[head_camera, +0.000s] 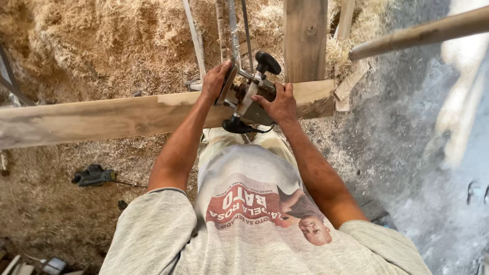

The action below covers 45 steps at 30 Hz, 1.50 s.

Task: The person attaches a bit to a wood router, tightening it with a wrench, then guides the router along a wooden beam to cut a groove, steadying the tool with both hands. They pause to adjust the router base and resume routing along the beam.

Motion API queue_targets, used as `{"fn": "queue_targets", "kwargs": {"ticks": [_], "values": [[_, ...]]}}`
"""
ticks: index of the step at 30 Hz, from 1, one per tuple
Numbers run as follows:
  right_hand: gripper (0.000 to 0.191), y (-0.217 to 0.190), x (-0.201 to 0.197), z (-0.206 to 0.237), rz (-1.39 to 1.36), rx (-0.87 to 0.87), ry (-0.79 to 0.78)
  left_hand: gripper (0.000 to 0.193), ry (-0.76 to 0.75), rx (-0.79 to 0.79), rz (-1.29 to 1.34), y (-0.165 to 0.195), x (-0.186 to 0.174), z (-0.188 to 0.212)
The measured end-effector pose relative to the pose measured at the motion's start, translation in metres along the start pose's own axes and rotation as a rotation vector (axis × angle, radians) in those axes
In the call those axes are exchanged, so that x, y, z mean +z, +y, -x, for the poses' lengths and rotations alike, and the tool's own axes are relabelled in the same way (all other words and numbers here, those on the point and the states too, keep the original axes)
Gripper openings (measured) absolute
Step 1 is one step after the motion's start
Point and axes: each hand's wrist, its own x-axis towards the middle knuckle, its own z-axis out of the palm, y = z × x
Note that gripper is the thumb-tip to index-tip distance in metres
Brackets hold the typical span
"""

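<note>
Head view. A person stands over a long plank (122, 118) that runs left to right at waist height, with a power planer (248, 97) seated on its top face near the right end. The left hand (215, 81) is wrapped shut around the tool's front plate and side; the right hand (279, 104) is closed over the motor body, fingers spread across the housing. A black knob (267, 62) stands free above the tool, with neither hand on it. A cord (254, 130) trails from the tool's near end toward the person's waist. A pale freshly cut strip shows along the plank's far edge left of the tool. An upright post (304, 38) meets the plank just beyond the right hand. Shavings (102, 40) lie heaped behind and carpet the floor. A second power tool (93, 175) lies on the floor at left, well apart.

Risks, as judged from this view:
- The cord hangs close to the body and could snag or be drawn under the tool.
- With both hands on the housing rather than the knob, a knot could kick the tool sideways toward the fingers.
- What supports the plank is not visible, so it may shift or tip under pressure.
- Loose shavings underfoot could cause a slip.
</note>
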Motion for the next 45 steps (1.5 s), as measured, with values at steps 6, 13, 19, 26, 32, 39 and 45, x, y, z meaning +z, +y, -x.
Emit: {"fn": "queue_targets", "kwargs": {"ticks": [6,13,19,26,32,39,45], "values": [[0.093,0.005,-0.015,-0.020,0.063,-0.066,-0.182,0.061,0.002,0.143,0.039,0.009,-0.007,0.011],[0.087,0.016,-0.024,-0.014,-0.036,-0.172,-0.154,0.056,0.422,0.057,-0.164,0.024,0.021,0.052],[0.089,0.024,-0.023,-0.012,-0.072,-0.152,-0.191,0.055,0.602,0.210,-0.255,0.024,0.035,0.066],[0.087,0.033,-0.017,-0.011,-0.136,-0.136,-0.183,0.055,0.672,0.285,-0.335,0.001,0.038,0.064],[0.087,0.032,-0.013,-0.012,-0.120,-0.179,-0.195,0.057,0.703,0.215,-0.316,-0.015,0.036,0.067],[0.085,0.035,-0.013,-0.012,-0.124,-0.178,-0.225,0.056,0.729,0.281,-0.325,-0.029,0.036,0.075],[0.103,0.032,-0.015,-0.010,-0.128,-0.197,-0.167,0.059,0.800,0.311,-0.369,-0.034,0.043,0.086]]}}
